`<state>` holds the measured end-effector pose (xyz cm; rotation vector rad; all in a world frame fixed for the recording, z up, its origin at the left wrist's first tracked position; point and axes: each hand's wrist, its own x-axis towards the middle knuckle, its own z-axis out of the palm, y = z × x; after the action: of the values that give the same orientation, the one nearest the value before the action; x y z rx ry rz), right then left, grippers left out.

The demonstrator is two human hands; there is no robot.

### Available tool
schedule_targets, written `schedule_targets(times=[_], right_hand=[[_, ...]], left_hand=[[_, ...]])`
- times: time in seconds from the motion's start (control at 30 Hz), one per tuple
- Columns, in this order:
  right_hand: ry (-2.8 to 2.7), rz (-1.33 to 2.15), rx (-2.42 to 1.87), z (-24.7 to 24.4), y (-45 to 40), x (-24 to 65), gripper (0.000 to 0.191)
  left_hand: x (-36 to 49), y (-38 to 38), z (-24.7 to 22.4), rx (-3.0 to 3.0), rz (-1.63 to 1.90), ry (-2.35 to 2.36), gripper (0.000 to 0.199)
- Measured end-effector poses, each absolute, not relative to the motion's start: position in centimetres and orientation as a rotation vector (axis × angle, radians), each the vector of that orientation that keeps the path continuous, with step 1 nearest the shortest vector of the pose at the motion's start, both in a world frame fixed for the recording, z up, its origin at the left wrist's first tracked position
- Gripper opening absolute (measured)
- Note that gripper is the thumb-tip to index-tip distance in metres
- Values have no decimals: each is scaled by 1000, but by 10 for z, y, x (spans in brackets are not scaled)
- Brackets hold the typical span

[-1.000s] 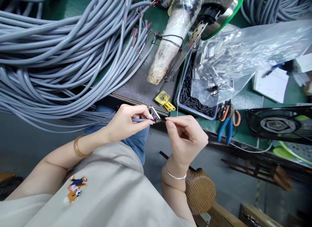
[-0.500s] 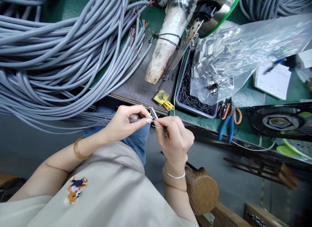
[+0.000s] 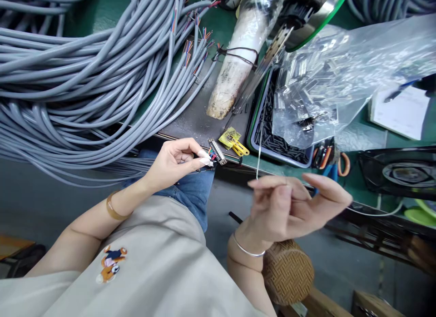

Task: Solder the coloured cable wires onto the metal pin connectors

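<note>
My left hand [image 3: 179,165] pinches a grey cable just behind its coloured wires, above my knee at the bench edge. Those wires run to a multi-pin connector [image 3: 217,151], which sticks out beyond my fingertips near a yellow clip [image 3: 239,147]. Off to the right, my right hand [image 3: 293,205] is raised in front of the bench edge, slightly blurred, with its thumb and one finger stretched apart. A thin pale strand [image 3: 259,156] hangs down to its fingertips; whether the fingers grip it is unclear.
Thick coils of grey cable [image 3: 68,81] fill the left. A blue tray [image 3: 308,159] of small black pieces, partly under a plastic bag [image 3: 306,94] of metal parts, stands right of a wrapped white roll [image 3: 231,76]. Orange-handled pliers [image 3: 344,165] lie beyond. A woven stool [image 3: 289,271] stands below.
My right hand has left the connector, moved right and spread its fingers. My left hand still pinches the cable, and more of the connector shows. The view has shifted slightly.
</note>
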<state>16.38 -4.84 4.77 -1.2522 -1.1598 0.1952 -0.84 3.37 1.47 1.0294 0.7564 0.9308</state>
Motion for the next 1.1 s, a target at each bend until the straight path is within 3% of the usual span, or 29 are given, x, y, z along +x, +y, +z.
schedule_targets(times=[0.33,0.57,1.1], right_hand=[[-1284,497,-1478,13,-32,158,7],[-1427,238,-1460,5,-16,160,9],[-1439,293,-1418,8,2,167,9]], left_hand=[[1,40,15,1056,926,818,21],[15,49,11,1125,1039,897,18],[23,62,15,1091,1087,914,17]])
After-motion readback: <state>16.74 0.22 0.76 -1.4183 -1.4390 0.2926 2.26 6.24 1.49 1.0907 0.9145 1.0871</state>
